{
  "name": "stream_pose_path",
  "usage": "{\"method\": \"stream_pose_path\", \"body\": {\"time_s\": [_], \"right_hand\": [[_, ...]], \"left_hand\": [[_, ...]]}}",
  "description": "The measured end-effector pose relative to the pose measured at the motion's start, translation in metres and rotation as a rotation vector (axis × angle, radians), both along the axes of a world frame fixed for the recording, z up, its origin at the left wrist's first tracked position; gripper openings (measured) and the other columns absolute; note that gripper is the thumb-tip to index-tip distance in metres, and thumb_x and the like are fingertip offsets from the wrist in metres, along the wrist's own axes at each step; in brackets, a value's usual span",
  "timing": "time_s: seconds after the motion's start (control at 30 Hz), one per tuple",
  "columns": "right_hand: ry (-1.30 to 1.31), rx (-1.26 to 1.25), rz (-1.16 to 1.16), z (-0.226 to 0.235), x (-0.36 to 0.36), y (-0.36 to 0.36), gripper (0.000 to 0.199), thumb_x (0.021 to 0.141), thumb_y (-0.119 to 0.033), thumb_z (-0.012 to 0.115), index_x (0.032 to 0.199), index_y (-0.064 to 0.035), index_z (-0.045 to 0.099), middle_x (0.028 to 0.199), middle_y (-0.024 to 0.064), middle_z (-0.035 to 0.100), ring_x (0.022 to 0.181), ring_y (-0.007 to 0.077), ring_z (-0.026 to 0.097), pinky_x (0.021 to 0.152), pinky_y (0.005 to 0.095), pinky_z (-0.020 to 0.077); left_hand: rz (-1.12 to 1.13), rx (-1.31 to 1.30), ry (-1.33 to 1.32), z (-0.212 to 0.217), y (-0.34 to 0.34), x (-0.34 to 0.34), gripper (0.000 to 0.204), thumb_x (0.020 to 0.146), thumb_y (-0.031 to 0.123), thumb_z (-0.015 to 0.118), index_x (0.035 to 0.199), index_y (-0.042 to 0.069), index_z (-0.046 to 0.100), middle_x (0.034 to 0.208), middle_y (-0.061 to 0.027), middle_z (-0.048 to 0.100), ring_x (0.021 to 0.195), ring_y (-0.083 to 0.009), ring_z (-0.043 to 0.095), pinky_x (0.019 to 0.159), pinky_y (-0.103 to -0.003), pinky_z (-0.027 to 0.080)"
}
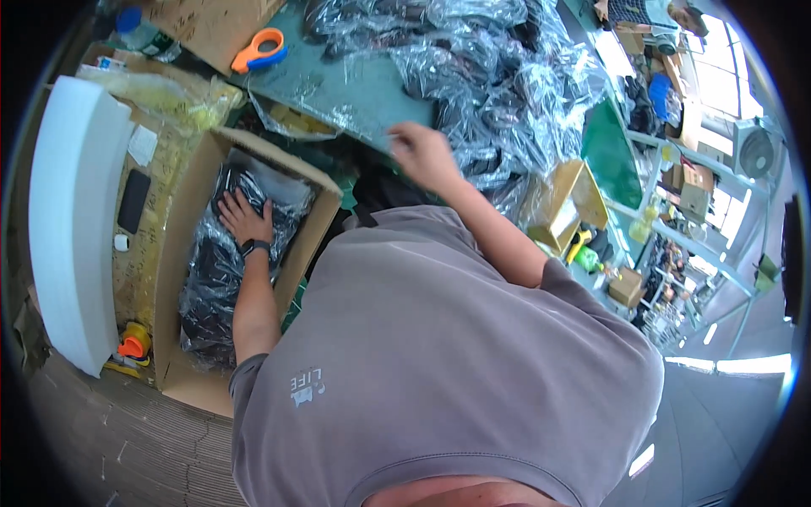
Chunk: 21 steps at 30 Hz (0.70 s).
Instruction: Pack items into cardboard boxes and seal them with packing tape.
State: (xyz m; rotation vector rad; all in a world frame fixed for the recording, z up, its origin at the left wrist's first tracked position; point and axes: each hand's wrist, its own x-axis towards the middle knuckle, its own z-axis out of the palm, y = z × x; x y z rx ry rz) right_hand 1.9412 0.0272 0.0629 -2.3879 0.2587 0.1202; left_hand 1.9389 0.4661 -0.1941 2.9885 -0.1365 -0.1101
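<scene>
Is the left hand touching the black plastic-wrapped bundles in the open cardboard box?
Touching. The head view shows the left hand laid flat, fingers spread, on the black plastic-wrapped bundles inside the open cardboard box, with no gap visible.

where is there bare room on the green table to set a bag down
One bare patch of green table lies between the orange tape cutter and the pile of clear plastic bags, just beyond the right hand. The cardboard box is crowded with black bags under the left hand.

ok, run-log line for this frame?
left hand: flat on bagged dark items in cardboard box | right hand: at pile of clear plastic bags on green table | grip: unclear
</scene>
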Motion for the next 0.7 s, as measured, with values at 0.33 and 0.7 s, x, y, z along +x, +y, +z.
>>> {"method": "stream_pose_path", "body": {"time_s": [0.33, 0.7], "right_hand": [[0.222, 0.192, -1.007, -0.304, -0.059, -0.215, 0.053, 0.088, -0.039, 0.094, 0.11, 0.0046, 0.075, 0.086, 0.0114, 0.071, 0.065, 0.0211, 0.062, 0.058, 0.04, 0.0522], [0.126, 0.898, -0.79, -0.118, -0.038, -0.159, 0.023, 0.096, -0.015, 0.091, 0.107, -0.0109, 0.071, 0.093, 0.0001, 0.073, 0.07, 0.0115, 0.062, 0.062, 0.0293, 0.0493]], "left_hand": [[0.546, -0.504, 0.143, 0.08, -0.053, -0.002, 0.071, 0.101, 0.041, 0.079, 0.157, 0.003, 0.059, 0.153, -0.0268, 0.066, 0.142, -0.0441, 0.062, 0.122, -0.047, 0.046], [0.246, -0.224, -0.025, 0.104, -0.037, -0.039, 0.063, 0.094, 0.027, 0.081, 0.152, 0.008, 0.063, 0.156, -0.0251, 0.062, 0.143, -0.0444, 0.059, 0.122, -0.051, 0.046]]}}
